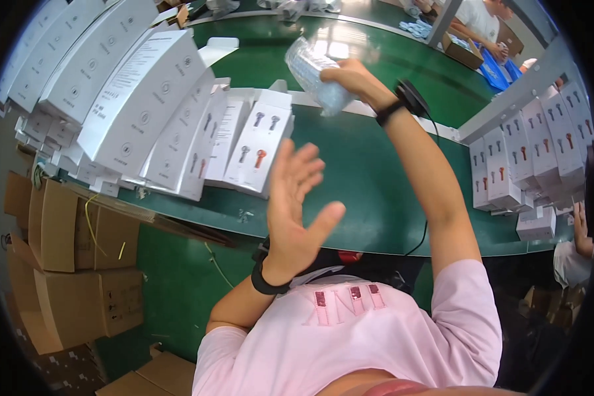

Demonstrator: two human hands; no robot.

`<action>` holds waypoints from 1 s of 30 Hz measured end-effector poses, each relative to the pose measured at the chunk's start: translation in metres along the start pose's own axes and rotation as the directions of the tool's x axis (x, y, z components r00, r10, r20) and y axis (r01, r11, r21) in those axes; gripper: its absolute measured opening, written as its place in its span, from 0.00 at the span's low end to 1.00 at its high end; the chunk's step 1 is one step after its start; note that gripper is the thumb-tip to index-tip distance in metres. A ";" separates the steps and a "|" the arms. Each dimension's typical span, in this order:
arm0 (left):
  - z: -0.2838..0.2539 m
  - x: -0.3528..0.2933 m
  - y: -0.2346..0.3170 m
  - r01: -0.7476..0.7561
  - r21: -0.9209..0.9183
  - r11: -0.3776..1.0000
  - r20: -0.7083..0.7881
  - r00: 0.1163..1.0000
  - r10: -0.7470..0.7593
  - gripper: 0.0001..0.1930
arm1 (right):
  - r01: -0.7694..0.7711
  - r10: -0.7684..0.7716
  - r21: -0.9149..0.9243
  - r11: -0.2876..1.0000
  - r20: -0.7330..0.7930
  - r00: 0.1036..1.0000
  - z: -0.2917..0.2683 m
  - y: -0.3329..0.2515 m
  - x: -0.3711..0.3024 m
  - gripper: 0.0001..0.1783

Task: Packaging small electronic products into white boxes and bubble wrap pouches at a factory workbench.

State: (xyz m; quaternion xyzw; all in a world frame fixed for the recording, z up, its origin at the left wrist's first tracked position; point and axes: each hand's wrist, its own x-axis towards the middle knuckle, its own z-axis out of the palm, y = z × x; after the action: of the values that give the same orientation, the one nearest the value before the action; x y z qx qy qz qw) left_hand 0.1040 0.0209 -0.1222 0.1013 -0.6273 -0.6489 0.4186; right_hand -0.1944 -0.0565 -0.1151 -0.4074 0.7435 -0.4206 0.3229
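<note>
My right hand (353, 78) reaches over the far side of the green workbench (369, 178), closed around a bundle in clear bubble wrap (317, 76). What the wrap contains cannot be made out. Nearer to me, my left hand (297, 208) is raised above the bench edge, with its fingers spread and nothing in it. Just left of that hand stands a white box (261, 142) printed with small pictures of handheld devices in grey and orange. Both wrists wear black bands.
Rows of white boxes (138, 105) crowd the bench's left side, and more printed boxes (528, 148) stand at right beside a metal post (508, 99). A black cable (435, 132) hangs by my right wrist. Cardboard cartons (79, 284) fill the lower left. Another person (478, 26) works at far right.
</note>
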 end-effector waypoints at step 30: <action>0.011 -0.031 0.002 0.014 0.391 0.920 -0.004 1.000 -0.013 0.40 | 0.781 -0.924 -0.495 0.381 -0.169 0.344 -0.046 -0.024 -0.265 0.40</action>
State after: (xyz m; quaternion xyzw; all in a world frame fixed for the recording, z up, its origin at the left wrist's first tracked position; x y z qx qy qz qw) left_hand 0.1167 0.0499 -0.1308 0.1873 -0.7431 -0.5137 0.3858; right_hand -0.1022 0.1852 -0.0372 -0.6849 0.5198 -0.4733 -0.1916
